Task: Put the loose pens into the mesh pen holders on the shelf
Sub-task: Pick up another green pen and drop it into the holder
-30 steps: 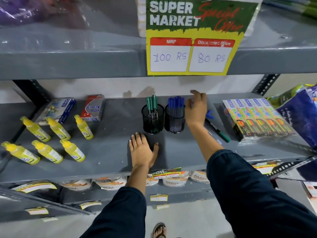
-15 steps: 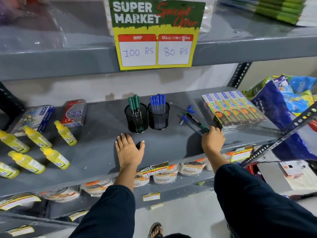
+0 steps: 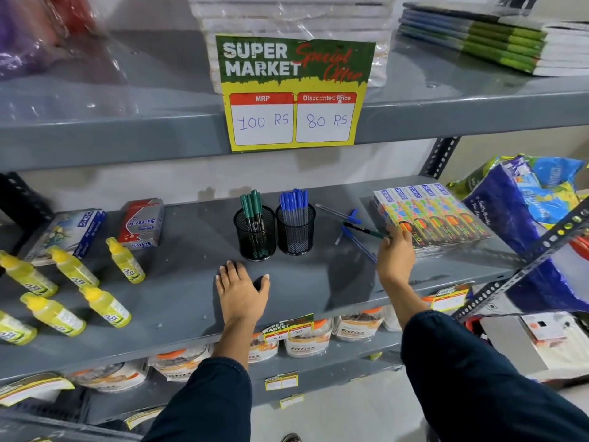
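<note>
Two black mesh pen holders stand side by side on the grey shelf [image 3: 178,282]. The left holder [image 3: 255,234] has several green pens, the right holder [image 3: 295,231] several blue pens. Loose pens lie to their right: a blue-capped pen [image 3: 338,213], another blue pen [image 3: 358,242] and a black pen with a green cap [image 3: 363,230]. My right hand [image 3: 395,255] has its fingertips pinched on the green-capped end of that pen, which still lies on the shelf. My left hand [image 3: 240,290] rests flat on the shelf in front of the holders.
Colourful boxes [image 3: 433,218] sit just right of the loose pens. Yellow bottles [image 3: 124,260] and two packets [image 3: 141,223] lie at the left. A price sign [image 3: 293,94] hangs from the upper shelf. A blue bag [image 3: 522,215] is at the far right.
My right hand came back from the blue pen holder to the loose pens and closed its fingertips on the green-capped pen. The left hand stayed flat on the shelf.
</note>
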A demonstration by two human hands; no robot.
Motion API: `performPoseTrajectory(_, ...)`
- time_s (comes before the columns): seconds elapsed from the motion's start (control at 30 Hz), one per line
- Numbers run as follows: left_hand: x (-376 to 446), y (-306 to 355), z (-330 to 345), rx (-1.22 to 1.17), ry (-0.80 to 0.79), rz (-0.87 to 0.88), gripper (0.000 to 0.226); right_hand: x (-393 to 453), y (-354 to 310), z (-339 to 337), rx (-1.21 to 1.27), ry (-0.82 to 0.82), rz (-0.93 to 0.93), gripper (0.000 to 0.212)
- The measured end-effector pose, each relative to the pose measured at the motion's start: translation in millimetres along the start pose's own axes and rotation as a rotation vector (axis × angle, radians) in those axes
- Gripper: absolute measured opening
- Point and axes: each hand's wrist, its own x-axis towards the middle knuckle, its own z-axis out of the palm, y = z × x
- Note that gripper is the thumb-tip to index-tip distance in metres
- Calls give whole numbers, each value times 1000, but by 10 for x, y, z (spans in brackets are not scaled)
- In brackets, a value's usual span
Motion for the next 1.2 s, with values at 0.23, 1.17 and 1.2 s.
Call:
performPoseTrajectory(0.23, 0, -9, -5, -14, -1, 2, 74, 234, -752, -129, 449, 138, -180, 29)
performPoseTrajectory(1.17, 3, -1, 18, -93, -1, -16, 77, -264, -2034, 1059, 243, -381, -637, 26)
performPoseTrajectory(1.2, 2, -2, 17, -93, -3, -14, 77, -261, -2025, 1081, 194, -379, -665, 27)
